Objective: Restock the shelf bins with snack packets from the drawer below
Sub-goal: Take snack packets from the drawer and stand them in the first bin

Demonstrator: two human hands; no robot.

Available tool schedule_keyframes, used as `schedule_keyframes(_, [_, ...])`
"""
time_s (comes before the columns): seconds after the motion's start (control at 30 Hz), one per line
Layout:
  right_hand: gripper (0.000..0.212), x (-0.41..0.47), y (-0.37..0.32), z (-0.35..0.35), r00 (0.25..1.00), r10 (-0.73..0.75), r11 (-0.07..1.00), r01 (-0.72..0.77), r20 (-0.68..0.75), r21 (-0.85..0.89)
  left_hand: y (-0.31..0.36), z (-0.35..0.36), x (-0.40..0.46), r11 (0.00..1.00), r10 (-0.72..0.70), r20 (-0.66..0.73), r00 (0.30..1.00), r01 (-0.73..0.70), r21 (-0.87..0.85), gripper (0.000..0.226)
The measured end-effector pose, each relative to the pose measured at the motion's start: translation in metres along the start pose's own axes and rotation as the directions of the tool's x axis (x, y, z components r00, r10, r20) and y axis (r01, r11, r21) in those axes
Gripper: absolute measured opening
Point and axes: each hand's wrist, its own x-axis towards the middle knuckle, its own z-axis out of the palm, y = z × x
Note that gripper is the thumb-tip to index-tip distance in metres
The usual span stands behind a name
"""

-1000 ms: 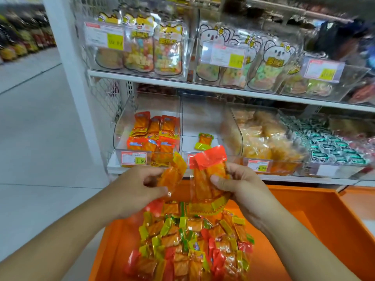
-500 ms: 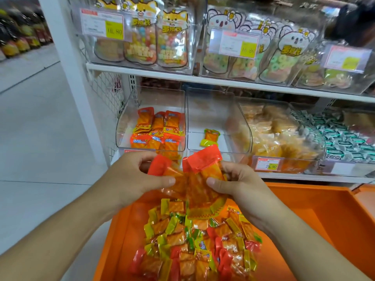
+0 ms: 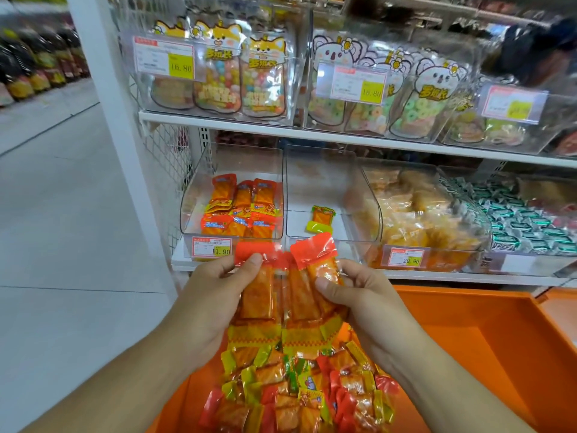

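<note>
Here we pinch red packets [image 3: 281,292] upright between left hand [image 3: 215,295] and right hand [image 3: 359,295], over the drawer [image 3: 468,354]. The red bin [image 3: 232,207] lies ahead at the shelf's left end, nearer our left hand.

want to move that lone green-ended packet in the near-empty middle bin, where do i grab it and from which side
Pinch the lone packet across its flat orange middle, thumb and finger on the long edges, likely coming from above through the open top of the middle bin. It lies flat on the bin floor, apart from the walls, so there is room on both sides.
</note>
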Motion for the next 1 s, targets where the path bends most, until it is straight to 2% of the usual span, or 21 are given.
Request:
schedule_keyframes(0.13, [0.023,0.001,-0.001,-0.001,1.000,-0.002,1.000,0.002,-0.002,0.017,0.002,0.001,0.000,1.000,-0.024,-0.064,0.998,0.025,0.012,0.026])
schedule_keyframes(0.23, [0.027,0.001,0.006,0.006,1.000,-0.003,1.000,0.004,-0.015,0.010,0.003,0.007,-0.003,0.993,-0.093,0.075,0.993,0.099,-0.070,0.029])
schedule_keyframes(0.27, [0.023,0.002,0.009,0.010,0.999,-0.008,1.000,0.009,-0.031,0.022,0.003,0.009,-0.006,0.994,-0.090,0.142,0.986,0.099,-0.056,0.027])
schedule_keyframes(0.33, [0.019,0.002,0.015,0.016,0.997,-0.020,0.999,0.023,-0.069,0.045,-0.001,0.010,-0.008,0.997,-0.035,0.237,0.971,0.016,0.082,0.022])
schedule_keyframes(0.43, [0.017,0.002,0.020,0.021,0.995,-0.036,0.998,0.041,-0.091,0.055,-0.008,0.009,-0.007,0.975,-0.012,0.230,0.973,-0.040,0.218,0.035])
schedule_keyframes(0.53, [0.014,0.000,0.018,0.025,0.994,0.003,0.998,0.005,-0.112,0.066,-0.009,0.009,-0.005,0.978,-0.016,0.207,0.978,-0.028,0.208,0.032])
schedule_keyframes(0.6, [0.020,0.000,0.014,0.025,0.991,0.030,0.998,-0.022,-0.128,0.063,-0.008,0.008,-0.004,0.985,-0.021,0.184,0.983,-0.010,0.171,0.027])
schedule_keyframes(0.7, [0.025,0.002,0.012,0.024,0.988,0.016,1.000,-0.019,-0.156,-0.017,-0.008,0.006,-0.003,0.990,-0.030,0.179,0.983,0.004,0.143,0.024])
schedule_keyframes(0.77, [0.029,0.001,0.014,0.026,0.987,0.001,0.998,-0.012,-0.159,-0.063,-0.009,0.008,-0.004,0.987,-0.019,0.176,0.984,-0.010,0.163,0.029])
schedule_keyframes(0.9, [0.033,-0.004,0.019,0.031,0.982,-0.015,0.983,-0.020,-0.189,-0.181,-0.013,0.016,-0.011,0.972,0.024,0.212,0.977,-0.072,0.224,0.025])
schedule_keyframes(1.0, [0.038,-0.003,0.022,0.032,0.982,-0.017,0.965,-0.033,-0.190,-0.260,-0.015,0.017,-0.013,0.956,0.017,0.243,0.970,-0.087,0.279,0.036])
